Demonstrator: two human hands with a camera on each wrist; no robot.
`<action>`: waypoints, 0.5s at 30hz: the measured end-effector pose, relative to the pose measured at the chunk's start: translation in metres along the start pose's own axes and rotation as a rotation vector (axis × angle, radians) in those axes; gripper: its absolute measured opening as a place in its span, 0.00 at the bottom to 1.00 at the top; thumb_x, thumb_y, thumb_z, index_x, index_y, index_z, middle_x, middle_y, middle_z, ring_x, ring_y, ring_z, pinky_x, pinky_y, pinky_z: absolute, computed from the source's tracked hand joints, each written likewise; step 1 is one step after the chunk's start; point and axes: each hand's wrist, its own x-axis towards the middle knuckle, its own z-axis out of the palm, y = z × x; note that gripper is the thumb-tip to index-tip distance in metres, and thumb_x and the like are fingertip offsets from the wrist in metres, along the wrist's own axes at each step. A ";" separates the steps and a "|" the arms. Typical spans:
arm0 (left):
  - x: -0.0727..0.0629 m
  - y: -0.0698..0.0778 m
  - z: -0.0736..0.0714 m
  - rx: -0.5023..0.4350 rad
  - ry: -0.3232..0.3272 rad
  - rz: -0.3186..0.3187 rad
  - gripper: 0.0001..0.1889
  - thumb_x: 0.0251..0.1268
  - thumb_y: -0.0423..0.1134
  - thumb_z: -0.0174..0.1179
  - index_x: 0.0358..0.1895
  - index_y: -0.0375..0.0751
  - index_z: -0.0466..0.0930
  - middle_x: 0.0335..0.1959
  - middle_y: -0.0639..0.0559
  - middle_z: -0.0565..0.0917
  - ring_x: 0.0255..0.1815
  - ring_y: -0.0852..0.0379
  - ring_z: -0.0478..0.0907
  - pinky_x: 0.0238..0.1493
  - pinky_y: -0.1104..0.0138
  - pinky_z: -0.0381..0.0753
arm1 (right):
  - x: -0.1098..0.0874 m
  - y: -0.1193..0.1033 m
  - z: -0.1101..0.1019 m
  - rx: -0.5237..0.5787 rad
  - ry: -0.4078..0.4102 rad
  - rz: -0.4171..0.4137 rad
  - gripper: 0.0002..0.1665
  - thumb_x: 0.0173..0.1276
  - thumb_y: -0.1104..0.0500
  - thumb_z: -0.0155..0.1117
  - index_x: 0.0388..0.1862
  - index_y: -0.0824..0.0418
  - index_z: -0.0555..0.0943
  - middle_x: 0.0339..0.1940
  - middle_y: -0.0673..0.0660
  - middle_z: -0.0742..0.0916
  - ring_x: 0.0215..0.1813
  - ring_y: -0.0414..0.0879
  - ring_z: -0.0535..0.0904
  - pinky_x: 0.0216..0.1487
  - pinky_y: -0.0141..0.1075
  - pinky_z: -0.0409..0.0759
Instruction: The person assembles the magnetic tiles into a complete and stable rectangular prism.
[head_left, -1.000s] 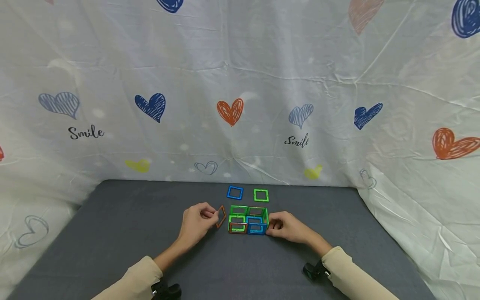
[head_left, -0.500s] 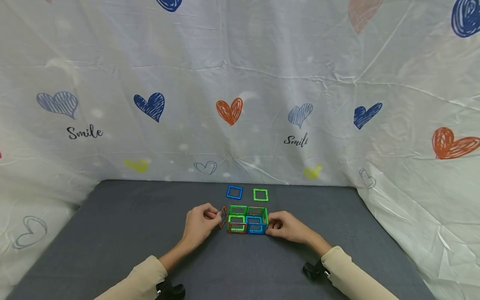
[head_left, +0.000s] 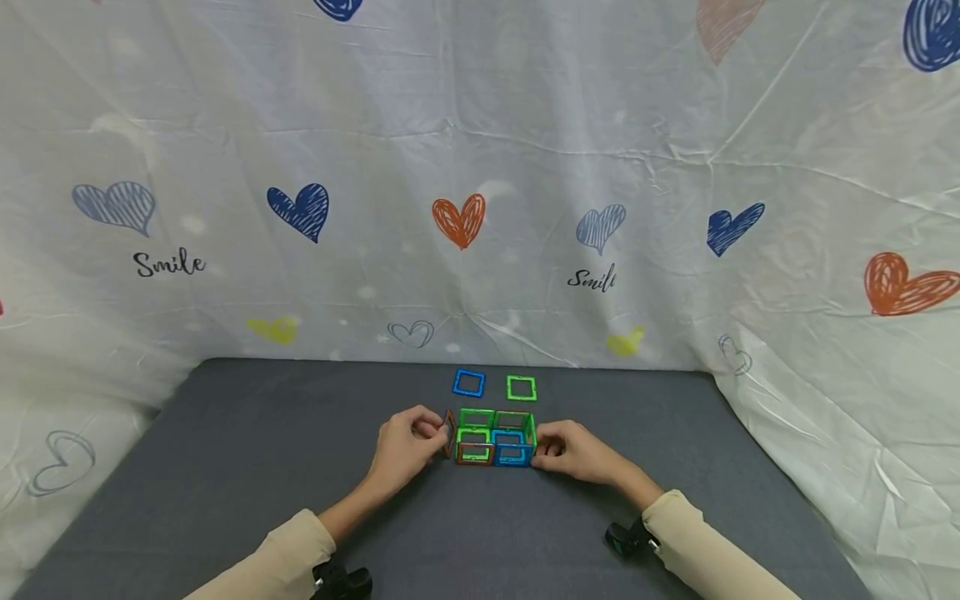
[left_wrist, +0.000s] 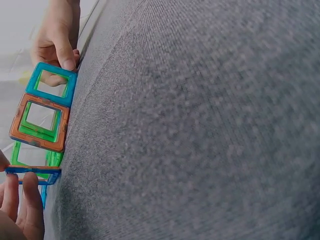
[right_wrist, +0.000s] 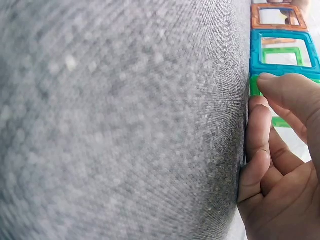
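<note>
A low box of square magnetic tiles stands on the grey table. Its front has an orange tile (head_left: 475, 455) at left and a blue tile (head_left: 513, 456) at right, with green tiles (head_left: 477, 418) behind. My left hand (head_left: 405, 443) pinches another orange tile (head_left: 450, 433), upright and nearly edge-on, at the box's left end. Whether it touches the box I cannot tell. At the opposite end, my right hand (head_left: 576, 452) has its thumb and curled fingers on the green end tile (right_wrist: 255, 86), by the blue tile's corner. The fingers partly cover that green tile.
Two loose tiles, one blue (head_left: 468, 383) and one green (head_left: 521, 388), lie flat behind the box. Beyond the table's far edge (head_left: 360, 362) hangs a pale curtain (head_left: 525, 175) printed with hearts.
My left hand has moved rightward with its orange tile, bringing it closer to the box's left end. The tile has turned more edge-on. My right hand has stayed in place.
</note>
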 end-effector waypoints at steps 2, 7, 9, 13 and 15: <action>0.000 0.000 0.001 -0.013 -0.014 -0.017 0.03 0.64 0.31 0.69 0.36 0.42 0.85 0.25 0.56 0.81 0.18 0.58 0.80 0.21 0.65 0.81 | 0.000 0.000 0.000 -0.001 -0.001 0.000 0.03 0.71 0.64 0.70 0.40 0.57 0.85 0.30 0.48 0.85 0.29 0.41 0.80 0.31 0.34 0.79; 0.001 0.001 0.001 -0.038 -0.027 -0.040 0.03 0.65 0.31 0.68 0.37 0.41 0.85 0.26 0.56 0.82 0.18 0.56 0.80 0.21 0.65 0.81 | 0.000 0.001 0.001 0.001 -0.006 0.000 0.03 0.71 0.64 0.70 0.40 0.56 0.85 0.29 0.48 0.85 0.29 0.41 0.80 0.30 0.34 0.79; 0.001 0.002 0.002 -0.041 -0.029 -0.046 0.03 0.65 0.31 0.68 0.38 0.41 0.85 0.27 0.55 0.82 0.18 0.55 0.81 0.21 0.64 0.81 | 0.000 0.002 0.001 0.001 -0.006 -0.001 0.04 0.70 0.64 0.70 0.41 0.56 0.85 0.29 0.48 0.85 0.29 0.41 0.79 0.30 0.34 0.79; 0.002 0.003 0.003 -0.044 -0.045 -0.059 0.03 0.65 0.31 0.68 0.39 0.41 0.85 0.28 0.55 0.83 0.19 0.53 0.81 0.21 0.64 0.81 | 0.000 0.002 0.000 0.004 -0.005 -0.002 0.04 0.71 0.63 0.70 0.41 0.56 0.85 0.30 0.48 0.85 0.29 0.41 0.79 0.30 0.34 0.78; 0.003 0.004 0.004 -0.044 -0.054 -0.058 0.03 0.66 0.31 0.68 0.39 0.40 0.85 0.28 0.55 0.83 0.19 0.53 0.81 0.21 0.64 0.81 | 0.000 0.003 0.000 0.006 -0.006 -0.001 0.04 0.71 0.63 0.70 0.42 0.56 0.86 0.30 0.48 0.85 0.29 0.41 0.79 0.30 0.34 0.78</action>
